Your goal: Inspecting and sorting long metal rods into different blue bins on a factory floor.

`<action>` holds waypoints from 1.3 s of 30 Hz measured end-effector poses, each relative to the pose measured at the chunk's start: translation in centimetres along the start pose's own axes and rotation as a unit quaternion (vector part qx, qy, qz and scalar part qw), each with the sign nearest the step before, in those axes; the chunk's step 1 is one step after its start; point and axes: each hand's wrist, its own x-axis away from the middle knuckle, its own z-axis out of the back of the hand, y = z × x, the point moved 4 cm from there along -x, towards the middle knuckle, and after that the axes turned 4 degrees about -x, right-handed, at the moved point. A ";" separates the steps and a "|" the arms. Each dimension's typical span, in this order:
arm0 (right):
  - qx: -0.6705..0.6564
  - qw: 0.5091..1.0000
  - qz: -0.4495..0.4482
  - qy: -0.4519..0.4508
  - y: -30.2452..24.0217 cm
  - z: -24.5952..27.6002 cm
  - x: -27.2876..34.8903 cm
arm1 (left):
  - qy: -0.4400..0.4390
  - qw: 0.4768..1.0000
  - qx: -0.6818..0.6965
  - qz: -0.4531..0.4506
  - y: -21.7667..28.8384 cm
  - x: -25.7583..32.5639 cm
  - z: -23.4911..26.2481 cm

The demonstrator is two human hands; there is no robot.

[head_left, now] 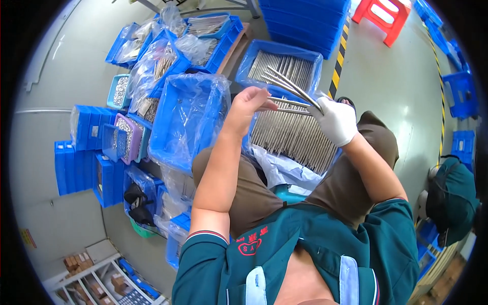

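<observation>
Several slim, shiny metal rods (292,87) fan out from my right hand (336,121), which wears a white glove and is closed around their right ends. My bare left hand (250,104) is at the left ends of the lower rods, its fingers closed on them; the exact grip is partly hidden. Below both hands, between my knees, a blue bin holds a dense layer of similar rods (292,134), with crumpled pale wrapping (282,170) at its near edge. Just beyond it stands another plastic-lined blue bin (244,63) filled with rods.
On the left is a blue crate (178,129) lined with clear plastic. Small baskets (121,91) of metal parts and more crates stand farther left. Stacked blue crates (305,23) rise at the back, near a red stool (389,20). A person in green (450,201) is at the right.
</observation>
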 end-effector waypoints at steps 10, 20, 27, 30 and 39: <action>-0.259 0.903 -0.259 -0.225 1.8 -3.2 0.9 | -0.091 0.990 0.034 -0.102 0.5 0.3 -0.2; -0.122 0.984 -0.104 -0.076 1.0 -2.6 0.7 | -0.006 0.999 0.037 0.001 0.0 0.6 0.3; -0.010 0.998 -0.032 -0.056 0.5 -1.2 0.1 | -0.025 0.999 -0.010 0.031 -0.6 0.3 0.6; -0.062 0.988 -0.073 -0.121 0.9 -2.0 0.5 | -0.060 0.997 -0.041 -0.025 -0.4 0.3 0.4; -0.243 0.921 -0.193 -0.234 1.7 -3.6 0.5 | -0.093 0.992 -0.084 -0.032 0.1 1.5 -0.4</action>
